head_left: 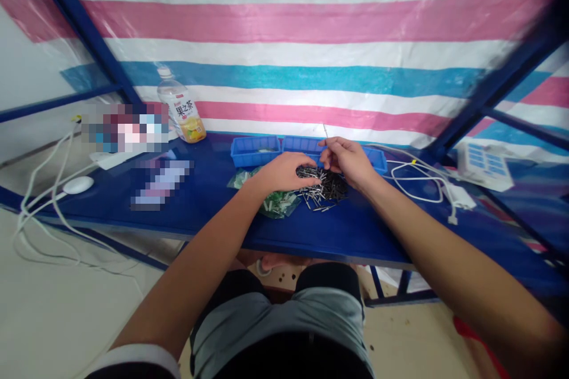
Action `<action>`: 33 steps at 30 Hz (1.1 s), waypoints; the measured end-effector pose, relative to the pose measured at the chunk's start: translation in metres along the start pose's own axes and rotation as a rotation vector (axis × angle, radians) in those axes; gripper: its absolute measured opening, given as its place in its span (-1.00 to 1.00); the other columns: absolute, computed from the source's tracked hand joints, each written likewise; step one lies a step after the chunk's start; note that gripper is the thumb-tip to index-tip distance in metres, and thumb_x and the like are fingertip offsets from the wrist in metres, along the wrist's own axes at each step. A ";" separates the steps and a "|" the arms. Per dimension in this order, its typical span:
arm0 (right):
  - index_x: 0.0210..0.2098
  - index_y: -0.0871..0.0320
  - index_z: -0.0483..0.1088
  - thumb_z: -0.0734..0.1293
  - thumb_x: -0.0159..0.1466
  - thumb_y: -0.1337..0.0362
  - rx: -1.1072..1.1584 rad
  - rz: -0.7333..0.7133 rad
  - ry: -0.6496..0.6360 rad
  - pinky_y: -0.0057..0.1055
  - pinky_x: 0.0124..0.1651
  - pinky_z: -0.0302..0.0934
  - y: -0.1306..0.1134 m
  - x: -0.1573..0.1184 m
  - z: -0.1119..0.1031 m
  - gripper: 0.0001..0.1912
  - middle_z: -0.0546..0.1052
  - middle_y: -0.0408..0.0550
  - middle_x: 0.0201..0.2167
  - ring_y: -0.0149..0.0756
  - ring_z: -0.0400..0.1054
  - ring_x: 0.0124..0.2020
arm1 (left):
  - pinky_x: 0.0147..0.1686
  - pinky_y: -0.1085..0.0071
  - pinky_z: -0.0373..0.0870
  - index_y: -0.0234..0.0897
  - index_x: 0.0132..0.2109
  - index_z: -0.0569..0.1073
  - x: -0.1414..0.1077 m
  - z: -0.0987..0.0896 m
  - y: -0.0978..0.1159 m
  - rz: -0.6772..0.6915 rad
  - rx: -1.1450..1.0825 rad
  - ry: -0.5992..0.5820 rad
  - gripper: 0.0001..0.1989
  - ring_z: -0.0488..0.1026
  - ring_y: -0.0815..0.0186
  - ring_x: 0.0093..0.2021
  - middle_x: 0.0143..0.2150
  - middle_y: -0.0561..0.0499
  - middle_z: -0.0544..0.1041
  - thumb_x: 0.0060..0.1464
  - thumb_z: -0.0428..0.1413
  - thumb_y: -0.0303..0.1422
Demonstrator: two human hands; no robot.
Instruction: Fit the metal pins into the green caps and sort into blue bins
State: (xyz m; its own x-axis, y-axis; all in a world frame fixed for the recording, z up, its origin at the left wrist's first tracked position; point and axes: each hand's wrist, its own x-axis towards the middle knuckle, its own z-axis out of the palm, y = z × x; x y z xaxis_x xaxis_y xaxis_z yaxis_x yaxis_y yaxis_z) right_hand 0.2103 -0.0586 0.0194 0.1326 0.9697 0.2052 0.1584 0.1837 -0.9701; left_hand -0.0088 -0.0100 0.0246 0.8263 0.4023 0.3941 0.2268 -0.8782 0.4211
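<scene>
So, right hand (344, 157): pinching one thin metal piece (325, 129), tip up, above the far side of the pile.
Left hand (287, 172): loosely cupped at the pile's left edge, thumb apart from the fingers, nothing clearly gripped.
Progress: just the one piece is up in my fingers, and tons lie loose. Can't tell how many are done, since my hands hide part of the blue trays (255, 151).
Pile (326, 189): skinny little rods, shiny silver on the left, blackish on the right, all jumbled.
Where: mid-table, near side of the trays, right beside the greenish plastic bag (284, 204) on the blue table (213, 189).
</scene>
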 end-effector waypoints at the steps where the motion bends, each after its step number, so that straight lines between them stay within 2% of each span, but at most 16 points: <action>1: -0.20 0.12 0.50 0.39 0.38 -0.14 0.000 0.047 -0.002 -0.49 -0.63 -0.05 -0.001 0.000 0.000 -0.58 0.58 -0.05 -0.48 -0.40 0.34 -0.59 | 0.10 0.17 0.45 -0.22 0.11 0.64 0.000 -0.001 0.001 0.005 0.003 -0.023 -0.58 0.62 0.06 0.06 0.07 -0.14 0.69 0.24 0.28 -0.06; 3: -0.31 0.15 0.50 0.41 0.36 -0.17 -0.030 0.123 -0.003 -0.50 -0.66 -0.09 -0.003 -0.001 0.000 -0.53 0.55 -0.04 -0.55 -0.41 0.33 -0.64 | 0.11 0.18 0.45 -0.24 0.11 0.65 0.000 -0.003 0.002 0.004 0.016 -0.056 -0.55 0.62 0.06 0.05 0.08 -0.15 0.69 0.20 0.31 -0.06; 5: -0.35 0.14 0.50 0.41 0.35 -0.20 -0.064 0.138 -0.004 -0.50 -0.67 -0.07 -0.006 -0.003 0.000 -0.50 0.54 -0.04 -0.58 -0.42 0.31 -0.66 | 0.11 0.19 0.45 -0.24 0.12 0.65 0.000 -0.003 0.001 -0.009 0.029 -0.064 -0.57 0.62 0.07 0.06 0.09 -0.14 0.69 0.21 0.31 -0.11; 11: -0.31 0.13 0.53 0.43 0.36 -0.17 -0.105 0.085 -0.026 -0.51 -0.63 0.01 -0.012 -0.007 0.002 -0.54 0.57 -0.08 -0.55 -0.43 0.33 -0.63 | 0.04 0.22 0.48 -0.21 0.07 0.66 0.001 0.001 -0.008 -0.072 0.053 -0.018 -0.72 0.64 0.13 0.01 0.05 -0.11 0.72 0.27 0.21 -0.30; 17: -0.29 0.13 0.54 0.45 0.33 -0.19 -0.097 0.066 -0.039 -0.51 -0.62 0.02 -0.012 -0.008 0.004 -0.53 0.57 -0.09 -0.53 -0.43 0.33 -0.62 | -0.03 0.24 0.51 -0.22 -0.03 0.68 0.001 0.000 -0.008 -0.091 0.046 0.033 -0.78 0.67 0.16 -0.08 -0.07 -0.09 0.75 0.24 0.17 -0.38; 21: -0.29 0.13 0.54 0.45 0.33 -0.17 -0.096 0.050 -0.039 -0.50 -0.61 0.02 -0.012 -0.008 0.003 -0.54 0.56 -0.08 -0.52 -0.43 0.33 -0.60 | -0.06 0.23 0.54 -0.24 -0.08 0.67 0.001 0.001 -0.008 -0.110 -0.010 0.086 -0.81 0.69 0.16 -0.12 -0.13 -0.09 0.75 0.22 0.18 -0.40; 26: -0.29 0.13 0.53 0.44 0.34 -0.16 -0.077 0.004 -0.057 -0.46 -0.60 0.05 -0.011 -0.007 0.002 -0.55 0.56 -0.07 -0.52 -0.41 0.36 -0.60 | -0.06 0.22 0.60 -0.20 -0.01 0.66 0.002 0.003 -0.008 -0.155 -0.126 0.186 -0.76 0.71 0.17 -0.11 -0.12 -0.07 0.75 0.19 0.21 -0.41; 33: -0.29 0.12 0.53 0.43 0.36 -0.17 -0.084 -0.073 -0.060 -0.43 -0.57 0.13 -0.008 -0.005 0.001 -0.55 0.57 -0.08 -0.50 -0.39 0.39 -0.58 | 0.06 0.15 0.63 -0.20 0.00 0.65 0.005 0.006 -0.014 -0.194 -0.218 0.284 -0.76 0.70 0.17 -0.06 -0.09 -0.09 0.75 0.18 0.24 -0.46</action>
State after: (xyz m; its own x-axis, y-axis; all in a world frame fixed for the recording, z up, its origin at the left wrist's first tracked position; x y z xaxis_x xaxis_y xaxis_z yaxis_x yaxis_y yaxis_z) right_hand 0.2072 -0.0651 0.0263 0.0594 0.9626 0.2643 0.2472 0.2423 -0.9382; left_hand -0.0045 0.0025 0.0156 0.5972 0.6371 0.4874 0.2246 -0.7161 0.6608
